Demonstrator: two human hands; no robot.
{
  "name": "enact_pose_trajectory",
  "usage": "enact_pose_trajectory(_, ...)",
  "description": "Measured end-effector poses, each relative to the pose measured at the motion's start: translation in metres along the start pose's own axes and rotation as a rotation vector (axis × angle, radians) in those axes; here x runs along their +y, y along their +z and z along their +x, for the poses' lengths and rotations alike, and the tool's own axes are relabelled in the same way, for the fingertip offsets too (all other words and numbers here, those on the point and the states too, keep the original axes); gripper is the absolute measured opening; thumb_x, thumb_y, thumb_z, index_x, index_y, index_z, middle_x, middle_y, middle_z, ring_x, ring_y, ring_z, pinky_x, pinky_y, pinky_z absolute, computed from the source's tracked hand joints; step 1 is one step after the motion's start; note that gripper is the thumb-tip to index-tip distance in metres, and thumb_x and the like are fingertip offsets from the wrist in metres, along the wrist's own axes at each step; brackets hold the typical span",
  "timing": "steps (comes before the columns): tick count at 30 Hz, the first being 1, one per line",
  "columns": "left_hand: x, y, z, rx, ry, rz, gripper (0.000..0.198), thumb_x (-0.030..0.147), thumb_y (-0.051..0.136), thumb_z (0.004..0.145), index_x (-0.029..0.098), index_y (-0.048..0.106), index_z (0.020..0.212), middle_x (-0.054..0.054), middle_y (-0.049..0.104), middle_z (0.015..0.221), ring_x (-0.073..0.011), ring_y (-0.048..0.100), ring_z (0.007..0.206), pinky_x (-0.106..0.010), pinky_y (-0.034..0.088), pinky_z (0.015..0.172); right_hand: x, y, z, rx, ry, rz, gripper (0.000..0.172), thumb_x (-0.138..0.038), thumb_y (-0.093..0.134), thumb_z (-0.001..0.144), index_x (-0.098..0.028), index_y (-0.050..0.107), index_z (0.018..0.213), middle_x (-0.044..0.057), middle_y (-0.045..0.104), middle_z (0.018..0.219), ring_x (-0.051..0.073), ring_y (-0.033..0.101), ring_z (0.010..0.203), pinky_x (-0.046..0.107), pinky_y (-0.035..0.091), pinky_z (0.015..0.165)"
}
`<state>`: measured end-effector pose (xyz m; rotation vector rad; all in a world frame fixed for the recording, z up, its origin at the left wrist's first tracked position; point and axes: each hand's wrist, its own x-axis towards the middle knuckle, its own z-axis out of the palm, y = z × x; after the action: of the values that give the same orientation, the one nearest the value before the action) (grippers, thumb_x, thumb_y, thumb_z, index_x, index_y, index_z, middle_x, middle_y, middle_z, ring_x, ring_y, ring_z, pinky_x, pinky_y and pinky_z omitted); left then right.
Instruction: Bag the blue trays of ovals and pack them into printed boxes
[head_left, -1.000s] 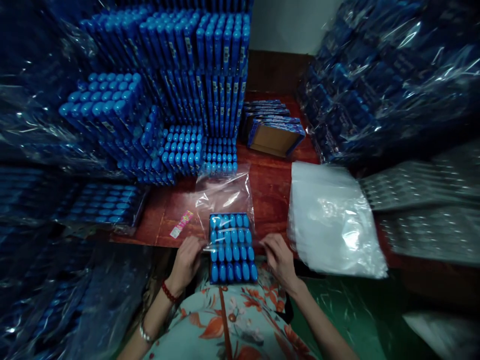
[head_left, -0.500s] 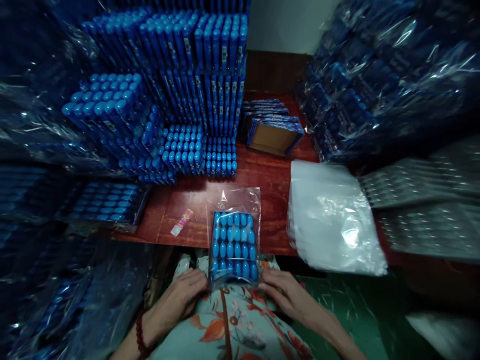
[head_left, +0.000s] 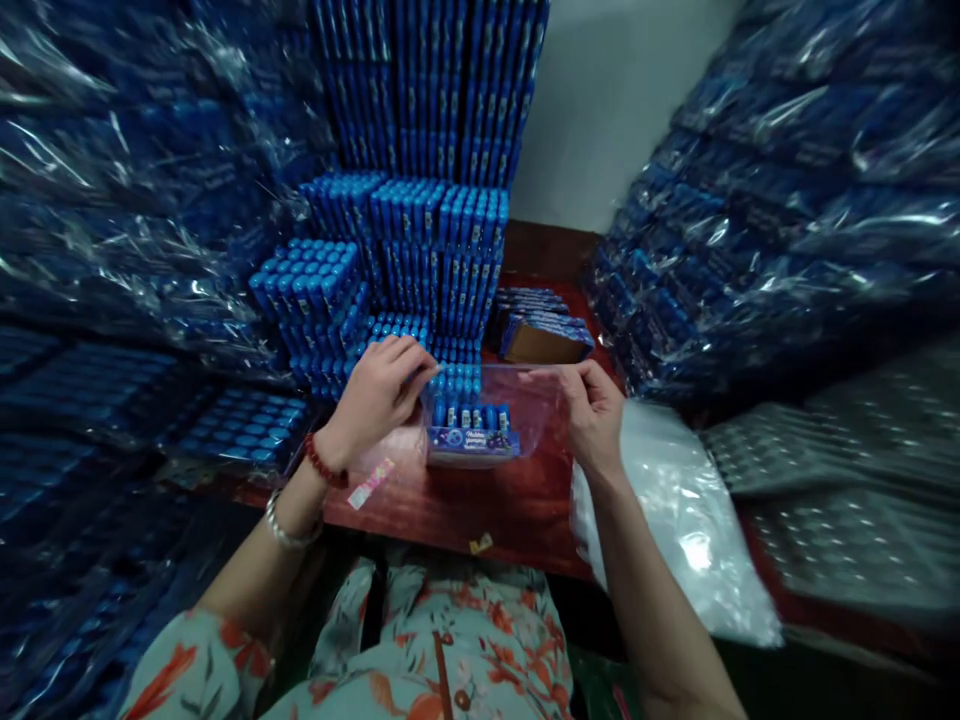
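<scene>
Head view, looking forward and down, close over table (head_left: 487, 510)

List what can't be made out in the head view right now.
- Label print on the bagged blue pack: too small.
- Left hand and right hand fingertips on the clear bag: grip blurred.
- Wrapped stacks at the left: glare, edge cut-off.

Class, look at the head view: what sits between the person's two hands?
Between the left hand and right hand sits a clear bag holding a box of blue tubes.
</scene>
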<state>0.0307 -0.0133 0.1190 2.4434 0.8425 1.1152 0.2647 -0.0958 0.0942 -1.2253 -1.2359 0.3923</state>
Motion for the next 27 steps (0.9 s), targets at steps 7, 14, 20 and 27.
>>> enact_pose_trajectory(7,-0.034,0.057,0.019,0.364,-0.443,-0.835,0.019,0.032,0.066,0.073,0.013,0.062,0.077,-0.004,0.068,0.077,-0.0158,0.063,0.078,-0.029,0.046,0.080,0.036,0.031,0.041,0.081,0.080,0.218,0.031,-0.046,0.051,0.084,-0.020,0.043,0.070,-0.002,0.062,0.061,0.013,0.061,0.051,0.025,0.050,0.054)
enact_pose_trajectory(14,-0.042,0.075,0.025,0.516,-0.569,-1.188,0.023,0.036,0.069,0.072,0.014,0.065,0.070,-0.003,0.069,0.070,-0.0136,0.064,0.073,-0.029,0.048,0.081,0.055,0.037,0.060,0.149,0.208,0.232,0.034,-0.053,0.050,0.080,-0.021,0.041,0.074,-0.004,0.057,0.055,0.014,0.058,0.044,0.027,0.048,0.046)
enact_pose_trajectory(20,-0.043,0.073,0.036,0.504,-0.517,-1.185,0.028,0.041,0.067,0.073,0.012,0.067,0.071,-0.005,0.071,0.074,-0.0159,0.067,0.076,-0.031,0.051,0.083,0.047,0.041,0.061,0.407,-0.181,-0.385,0.026,-0.041,0.049,0.086,-0.018,0.053,0.097,0.009,0.060,0.095,0.022,0.058,0.092,0.041,0.045,0.085)
enact_pose_trajectory(27,-0.043,0.082,0.040,0.546,-0.461,-1.041,0.028,0.041,0.067,0.072,0.013,0.069,0.072,-0.003,0.070,0.070,-0.0166,0.066,0.069,-0.030,0.052,0.074,0.018,0.086,0.059,-0.182,-0.781,-0.921,0.028,-0.020,0.039,0.093,-0.025,0.058,0.113,0.008,0.061,0.110,0.022,0.046,0.108,0.039,0.030,0.093)
